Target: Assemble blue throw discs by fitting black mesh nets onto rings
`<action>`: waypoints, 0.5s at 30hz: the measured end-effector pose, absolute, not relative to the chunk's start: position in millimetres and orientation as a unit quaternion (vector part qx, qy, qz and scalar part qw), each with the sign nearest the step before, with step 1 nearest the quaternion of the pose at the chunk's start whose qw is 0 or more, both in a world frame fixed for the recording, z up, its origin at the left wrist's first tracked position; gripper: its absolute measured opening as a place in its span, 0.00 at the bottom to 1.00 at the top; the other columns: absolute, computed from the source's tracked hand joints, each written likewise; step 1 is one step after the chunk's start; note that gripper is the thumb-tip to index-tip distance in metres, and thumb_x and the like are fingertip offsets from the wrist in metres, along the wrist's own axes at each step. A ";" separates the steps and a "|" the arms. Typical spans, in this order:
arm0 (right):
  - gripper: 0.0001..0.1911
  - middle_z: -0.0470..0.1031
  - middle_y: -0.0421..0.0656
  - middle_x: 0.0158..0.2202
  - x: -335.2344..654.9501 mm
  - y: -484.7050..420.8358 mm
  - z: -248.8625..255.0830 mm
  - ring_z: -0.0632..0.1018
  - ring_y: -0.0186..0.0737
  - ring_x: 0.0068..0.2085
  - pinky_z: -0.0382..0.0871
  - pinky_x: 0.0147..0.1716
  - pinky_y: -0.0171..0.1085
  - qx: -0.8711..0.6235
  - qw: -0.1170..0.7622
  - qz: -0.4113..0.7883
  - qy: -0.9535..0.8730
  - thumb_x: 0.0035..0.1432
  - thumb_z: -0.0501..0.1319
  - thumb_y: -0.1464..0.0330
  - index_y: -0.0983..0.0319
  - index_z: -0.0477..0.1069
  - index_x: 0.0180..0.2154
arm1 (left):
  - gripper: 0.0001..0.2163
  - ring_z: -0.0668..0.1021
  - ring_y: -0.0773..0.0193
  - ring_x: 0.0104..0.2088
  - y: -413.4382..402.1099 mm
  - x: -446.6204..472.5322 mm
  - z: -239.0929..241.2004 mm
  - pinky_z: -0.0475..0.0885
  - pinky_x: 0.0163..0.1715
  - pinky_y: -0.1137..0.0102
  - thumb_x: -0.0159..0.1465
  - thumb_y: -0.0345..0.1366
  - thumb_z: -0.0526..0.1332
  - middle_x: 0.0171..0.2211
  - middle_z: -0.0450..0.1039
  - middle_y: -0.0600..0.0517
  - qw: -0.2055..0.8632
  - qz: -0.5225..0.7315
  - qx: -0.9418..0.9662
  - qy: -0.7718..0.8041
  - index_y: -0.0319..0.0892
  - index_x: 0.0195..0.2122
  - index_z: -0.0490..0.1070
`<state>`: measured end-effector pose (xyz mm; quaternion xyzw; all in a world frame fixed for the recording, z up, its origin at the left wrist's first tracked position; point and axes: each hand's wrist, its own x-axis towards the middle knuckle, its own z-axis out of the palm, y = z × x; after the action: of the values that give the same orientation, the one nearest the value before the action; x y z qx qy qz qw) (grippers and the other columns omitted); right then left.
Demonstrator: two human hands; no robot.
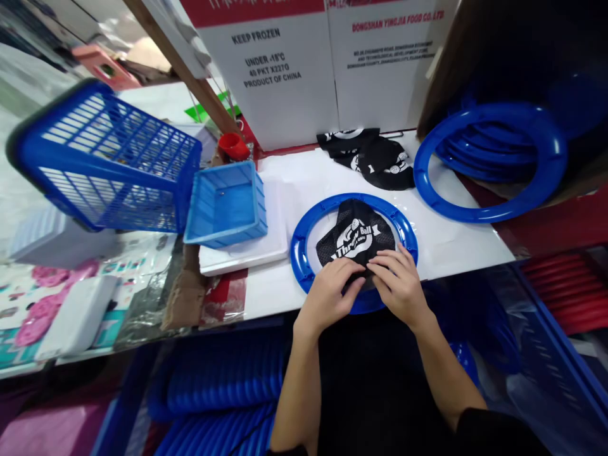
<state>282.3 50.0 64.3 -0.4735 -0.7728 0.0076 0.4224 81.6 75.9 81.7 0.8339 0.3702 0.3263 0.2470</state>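
Black mesh cloth (354, 229) with white "Throw Ball" lettering lies directly ahead of both hands, its near edge at the fingertips and the bulk of it spread beyond them. Blue plastic ring (299, 250) surrounds the cloth, passing just beyond the left hand's outer side and close by the right hand's fingers; its near section runs between and below the two hands. Left hand (331, 288) is bent inward, thumb and index finger brought together on the cloth's near edge in a pinch. Right hand (398, 285) faces it, just beside, fingers curved with their tips at the cloth; whether its thumb closes on the fabric cannot be told. Ring and cloth rest on a white work surface (268, 297). Further black cloths (387, 163) lie in a heap well beyond the hands, apart from the cloth being handled. A second blue ring (553, 155) sits beyond and to the right of the right hand. A light blue tray (225, 212) stands beyond and to the left of the left hand.
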 end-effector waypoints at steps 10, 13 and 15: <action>0.14 0.85 0.39 0.33 286.7 51.6 67.2 0.86 0.43 0.41 0.74 0.64 0.58 -0.465 0.431 0.061 -0.771 0.72 0.61 0.74 0.51 0.84 0.46 | 0.08 0.83 0.56 0.43 72.0 79.8 69.4 0.80 0.45 0.59 0.74 0.27 0.60 0.41 0.83 0.44 0.101 0.393 0.854 0.325 0.42 0.46 0.78; 0.13 0.85 0.40 0.37 296.6 52.0 73.4 0.85 0.45 0.47 0.71 0.66 0.62 -0.422 0.402 0.086 -0.808 0.71 0.63 0.74 0.50 0.83 0.44 | 0.08 0.84 0.58 0.43 69.9 73.3 67.4 0.80 0.44 0.60 0.73 0.27 0.62 0.40 0.83 0.47 0.136 0.430 0.838 0.307 0.44 0.46 0.79; 0.11 0.85 0.42 0.42 303.4 52.6 75.8 0.84 0.46 0.49 0.72 0.65 0.63 -0.377 0.393 0.097 -0.833 0.69 0.65 0.74 0.52 0.83 0.43 | 0.06 0.84 0.60 0.41 71.6 68.4 66.7 0.79 0.42 0.62 0.73 0.27 0.64 0.38 0.83 0.49 0.176 0.440 0.836 0.277 0.45 0.45 0.79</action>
<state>303.4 52.6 75.8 -0.3767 -0.8333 0.0966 0.3929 68.4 71.6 66.7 0.8360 0.2766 0.4401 0.1756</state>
